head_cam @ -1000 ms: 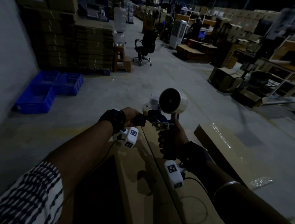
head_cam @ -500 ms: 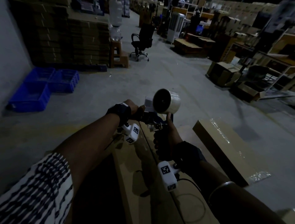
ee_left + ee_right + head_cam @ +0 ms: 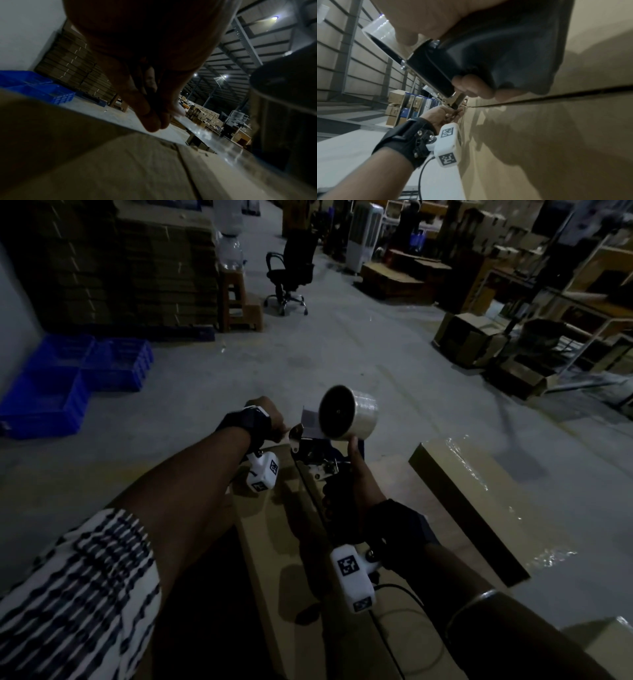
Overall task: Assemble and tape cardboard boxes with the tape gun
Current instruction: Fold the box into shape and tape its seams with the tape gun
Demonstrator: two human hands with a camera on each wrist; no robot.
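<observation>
In a dim warehouse, a person's right hand [image 3: 356,484] grips the black handle of a tape gun [image 3: 322,460], fingers curled round the grip and the thumb lying up along it toward the clear tape roll [image 3: 349,412] mounted on top. The gun is held just above the far end of a long cardboard box [image 3: 294,542] — its two top flaps meet in a dark centre seam [image 3: 539,98] that runs under the tool. The right wrist view shows the fingertips [image 3: 474,86] wrapped round the handle's underside, close over the seam.

The left hand [image 3: 265,414] is at the gun's front end, beside the metal blade plate [image 3: 295,434]. In the left wrist view its thumb and fingers [image 3: 152,119] are pressed together in a narrow pinch on a strip of clear tape [image 3: 202,129] that stretches away toward the gun, glinting above the box top; the pinch sits just over the box's far edge.

To the right, a second long carton [image 3: 472,505] with glossy tape along its top lies on the concrete floor [image 3: 342,354]. Blue plastic crates [image 3: 68,381] stand at left before stacked flat cardboard [image 3: 137,268], and an office chair [image 3: 291,272] is farther back.
</observation>
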